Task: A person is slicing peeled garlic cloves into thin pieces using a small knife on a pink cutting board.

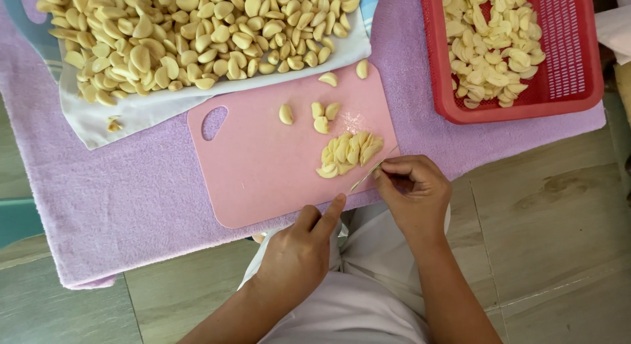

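A pink cutting board [263, 173] lies on a lilac towel [118, 199]. Near its right edge sits a small heap of sliced garlic [348, 152], with a few whole peeled cloves [322, 117] above it. My right hand [414, 193] grips a thin knife [369, 171] whose blade lies flat by the heap. My left hand [299, 252] rests at the board's near edge, its forefinger on the rim, holding nothing.
A big pile of peeled garlic cloves [190, 35] lies on a white cloth [131, 114] at the top left. A red plastic basket [565, 88] at the top right holds sliced garlic. Wooden floor planks [545, 219] surround the towel.
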